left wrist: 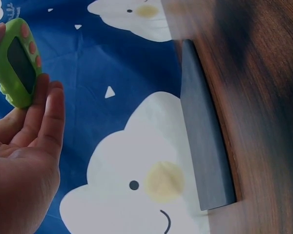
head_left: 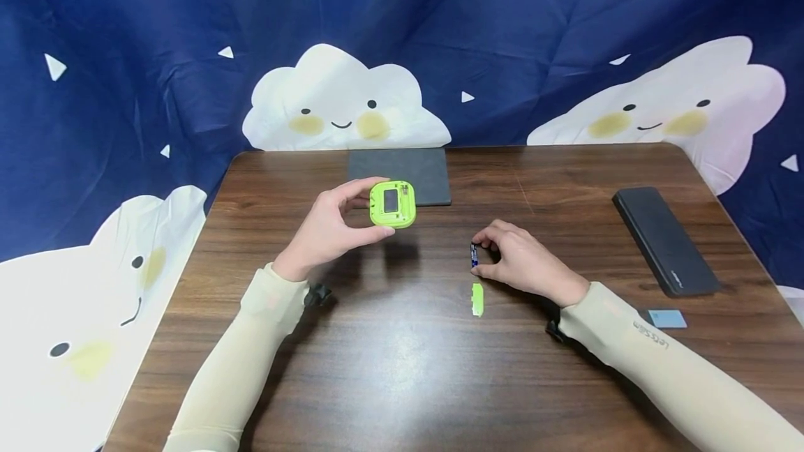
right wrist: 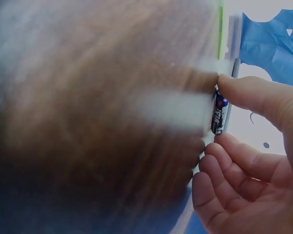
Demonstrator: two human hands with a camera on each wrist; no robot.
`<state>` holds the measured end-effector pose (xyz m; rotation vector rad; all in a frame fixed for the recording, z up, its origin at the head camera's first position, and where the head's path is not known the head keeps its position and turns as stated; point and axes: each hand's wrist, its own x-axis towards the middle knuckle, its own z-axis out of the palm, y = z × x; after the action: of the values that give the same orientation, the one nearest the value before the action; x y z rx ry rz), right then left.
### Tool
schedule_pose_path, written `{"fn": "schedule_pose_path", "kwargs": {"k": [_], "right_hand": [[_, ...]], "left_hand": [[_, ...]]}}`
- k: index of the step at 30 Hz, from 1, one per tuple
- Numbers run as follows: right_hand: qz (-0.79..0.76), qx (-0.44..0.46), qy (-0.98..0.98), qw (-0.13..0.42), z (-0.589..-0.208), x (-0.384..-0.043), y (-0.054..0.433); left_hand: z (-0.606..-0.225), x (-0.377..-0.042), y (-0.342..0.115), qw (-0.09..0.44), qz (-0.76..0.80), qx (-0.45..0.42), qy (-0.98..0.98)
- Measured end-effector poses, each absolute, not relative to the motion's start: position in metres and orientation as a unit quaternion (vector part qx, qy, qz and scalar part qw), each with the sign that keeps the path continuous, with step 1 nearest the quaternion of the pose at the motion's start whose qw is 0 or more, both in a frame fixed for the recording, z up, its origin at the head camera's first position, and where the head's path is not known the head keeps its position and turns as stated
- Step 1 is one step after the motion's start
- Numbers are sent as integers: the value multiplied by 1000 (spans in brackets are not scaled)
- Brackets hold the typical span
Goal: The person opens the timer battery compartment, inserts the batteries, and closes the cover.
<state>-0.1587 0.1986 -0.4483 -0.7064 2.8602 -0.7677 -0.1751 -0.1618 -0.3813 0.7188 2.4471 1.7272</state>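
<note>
Raised over the table, a lime-green digital timer [head_left: 392, 205] is gripped by its edges between the thumb and fingers of my left hand [head_left: 326, 229]. Its back, with an uncovered battery compartment, faces the head camera. The left wrist view shows the grey screen and pink buttons of the timer [left wrist: 20, 63]. To the right, my right hand [head_left: 521, 260] pinches a small dark-blue battery [head_left: 474, 257] by its two ends, thumb on one and a finger on the other, at the tabletop. A green battery cover [head_left: 478, 300] lies just nearer than the battery.
A dark grey flat board [head_left: 433, 176] lies at the table's back edge, behind the timer. On the right are a black power-bank-like block [head_left: 667, 241] and a light-blue card [head_left: 668, 319]. A cloud-patterned blue curtain [head_left: 502, 19] hangs behind the wooden table [head_left: 389, 368].
</note>
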Motion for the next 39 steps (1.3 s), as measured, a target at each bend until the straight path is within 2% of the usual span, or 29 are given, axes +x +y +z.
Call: {"fn": "schedule_pose_path", "kwargs": {"k": [10, 20, 24, 39], "right_hand": [[-257, -240, 935, 39, -437, -159, 193], [-404, -271, 873, -23, -370, -162, 154], [-449, -291, 844, -38, -355, -161, 138], [-435, -280, 856, -14, -343, -160, 120]], "left_hand": [[-383, -176, -161, 25, 552, 240, 798], [-383, -175, -158, 8, 534, 262, 803], [-383, -174, -156, 5, 533, 267, 803], [-383, -173, -157, 0, 528, 273, 804]]}}
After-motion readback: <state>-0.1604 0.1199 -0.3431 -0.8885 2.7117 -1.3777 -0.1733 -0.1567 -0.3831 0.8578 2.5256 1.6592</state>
